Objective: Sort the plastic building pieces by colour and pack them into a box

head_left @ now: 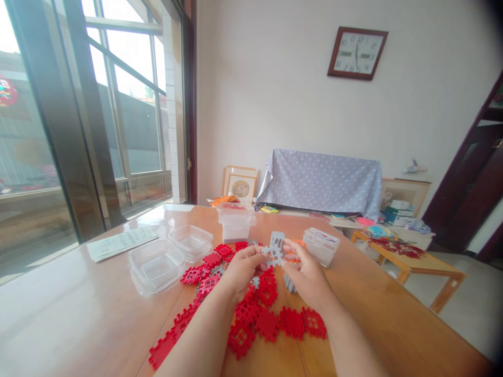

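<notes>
Left hand [247, 262]: yours, thumb and fingers closed on a light-grey notched piece [274, 256] with window openings, held up above the table. Right hand [308, 275]: yours, fingers curved at the piece's right side, thumb apart from them; whether it grips, you cannot tell from this view. Second grey piece [277, 239]: upright, just behind the first, near your right fingertips.

Red notched pieces [268, 324]: numerous, some panelled, some windowed, spread beneath and between your forearms, with a further run on the left. Orange pieces [299, 243]: partly hidden behind your right hand.

Two shallow clear containers [157, 264]: to your left, side by side. Tall clear container [236, 230]: beyond the pieces. Clear lidded box [321, 246]: beyond your right hand. Printed sheets [121, 244]: far left of the wooden table [373, 314]. Wall clock [358, 53]: above, right.
</notes>
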{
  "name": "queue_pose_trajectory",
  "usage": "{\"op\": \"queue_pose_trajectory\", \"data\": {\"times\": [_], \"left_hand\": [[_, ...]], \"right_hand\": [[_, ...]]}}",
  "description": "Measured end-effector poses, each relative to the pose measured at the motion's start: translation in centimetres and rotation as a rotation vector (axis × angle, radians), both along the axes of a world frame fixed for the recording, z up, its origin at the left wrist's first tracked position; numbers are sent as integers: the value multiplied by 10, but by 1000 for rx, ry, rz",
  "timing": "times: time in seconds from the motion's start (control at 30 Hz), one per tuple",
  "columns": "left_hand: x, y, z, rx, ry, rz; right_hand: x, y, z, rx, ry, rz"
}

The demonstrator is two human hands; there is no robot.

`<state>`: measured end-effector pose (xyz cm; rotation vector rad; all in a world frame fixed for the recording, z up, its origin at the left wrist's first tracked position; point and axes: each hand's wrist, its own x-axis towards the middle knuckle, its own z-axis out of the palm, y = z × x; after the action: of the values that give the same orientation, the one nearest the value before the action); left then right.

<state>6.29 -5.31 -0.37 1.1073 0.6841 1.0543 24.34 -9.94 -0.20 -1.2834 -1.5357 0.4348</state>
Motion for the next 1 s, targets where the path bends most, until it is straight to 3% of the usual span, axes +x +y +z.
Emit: {"op": "queue_pose_trajectory", "data": {"times": [0.13, 0.37, 0.6, 0.77, 1.0], "left_hand": [[4, -2, -2, -4, 16, -32], [15, -7, -8, -30, 31, -100], [28, -12, -11, -148, -39, -111], [31, -13, -12, -199, -15, -74], [32, -18, -9, -227, -1, -123]], "right_hand": [[13, -3, 2, -58, -149, 89], [33, -6, 3, -111, -247, 119], [66, 1, -1, -143, -138, 143], [89, 10, -16, -263, -62, 23], [87, 6, -14, -315, -132, 73]]}}
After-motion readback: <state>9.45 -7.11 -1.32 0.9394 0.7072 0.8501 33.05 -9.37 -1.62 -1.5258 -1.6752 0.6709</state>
